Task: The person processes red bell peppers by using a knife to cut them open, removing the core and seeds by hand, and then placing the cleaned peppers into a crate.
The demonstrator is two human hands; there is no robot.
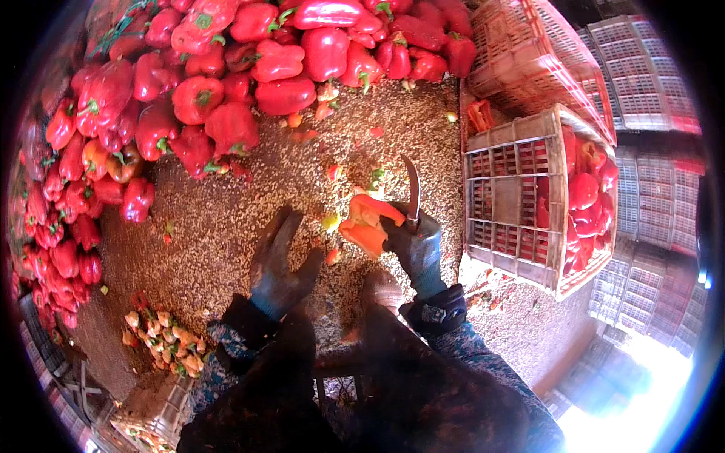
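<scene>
My right hand [414,245], in a dark glove with a blue cuff, grips a small curved knife [412,189] with its blade pointing up and away. The same hand also pinches an orange-red bell pepper [365,234], cut open so that its pale inside shows. To the left, my gloved left hand [282,257] is held over the seed-strewn surface with its fingers stretched out and nothing in it. Between the hands and just beyond lie small scraps, among them a yellowish pepper piece [331,222].
A large heap of red bell peppers [204,98] spreads across the far and left sides. On the right stands a slatted crate [513,200] holding red peppers, with a red crate [529,60] behind it. Cut-out pepper cores [168,340] are piled at the lower left.
</scene>
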